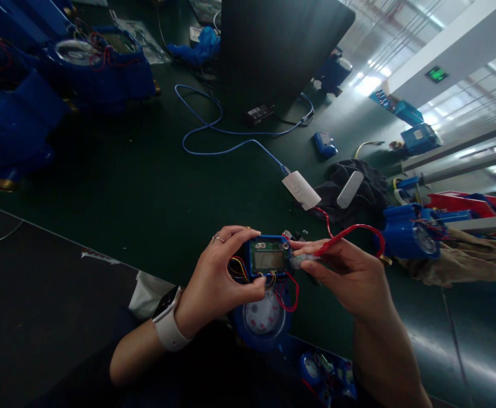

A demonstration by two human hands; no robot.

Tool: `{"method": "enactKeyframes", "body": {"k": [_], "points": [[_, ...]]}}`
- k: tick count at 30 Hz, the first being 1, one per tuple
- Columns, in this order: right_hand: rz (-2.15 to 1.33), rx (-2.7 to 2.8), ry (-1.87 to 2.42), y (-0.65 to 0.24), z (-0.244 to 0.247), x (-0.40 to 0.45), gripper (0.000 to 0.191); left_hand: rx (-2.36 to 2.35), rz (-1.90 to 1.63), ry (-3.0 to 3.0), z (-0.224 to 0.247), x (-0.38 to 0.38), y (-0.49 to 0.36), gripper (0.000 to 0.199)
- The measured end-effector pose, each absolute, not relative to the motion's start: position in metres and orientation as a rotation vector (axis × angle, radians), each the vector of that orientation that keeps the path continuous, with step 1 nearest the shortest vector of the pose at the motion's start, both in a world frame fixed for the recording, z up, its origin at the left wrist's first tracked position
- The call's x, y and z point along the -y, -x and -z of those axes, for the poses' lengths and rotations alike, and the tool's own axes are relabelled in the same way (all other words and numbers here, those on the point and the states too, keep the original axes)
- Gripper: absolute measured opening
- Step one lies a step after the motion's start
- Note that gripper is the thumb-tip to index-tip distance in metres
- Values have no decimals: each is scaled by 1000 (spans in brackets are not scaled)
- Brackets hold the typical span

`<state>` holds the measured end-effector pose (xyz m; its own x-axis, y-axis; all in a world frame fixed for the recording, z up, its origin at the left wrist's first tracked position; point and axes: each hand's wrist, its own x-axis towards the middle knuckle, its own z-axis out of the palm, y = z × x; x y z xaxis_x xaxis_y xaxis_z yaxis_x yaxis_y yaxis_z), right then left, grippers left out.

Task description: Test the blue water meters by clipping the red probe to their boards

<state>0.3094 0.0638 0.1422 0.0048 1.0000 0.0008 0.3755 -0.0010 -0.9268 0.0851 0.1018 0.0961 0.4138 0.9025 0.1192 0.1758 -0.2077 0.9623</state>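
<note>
At lower centre, display module: a blue-framed green circuit board with a small screen, set over the round dial of a blue meter.
Left hand: clamped on the module, fingertips at its top edge and thumb at its bottom edge; a ring and a pale watch are worn on this side.
Right hand: pinches a grey connector between thumb and fingers at the module's right side; whether its tip touches the board cannot be told.
Wires: thin red, yellow and dark ones loop beside the module, and a thicker red cable arches over the right hand.
White box: right of centre on the green table, joined to a blue cable.
Dark cloth: right of the box, with a pale oblong object lying on it.
Upper centre: a large dark panel.
Upper left: large blue meters with brass fittings.
Right edge: another blue meter, near brown cloth.
</note>
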Motion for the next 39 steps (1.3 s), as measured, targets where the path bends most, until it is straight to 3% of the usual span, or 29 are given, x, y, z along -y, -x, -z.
{"method": "enactKeyframes", "body": {"k": [39], "points": [[-955, 1594, 1560, -310, -147, -60, 12, -979, -867, -1663, -97, -102, -86, 55]]}}
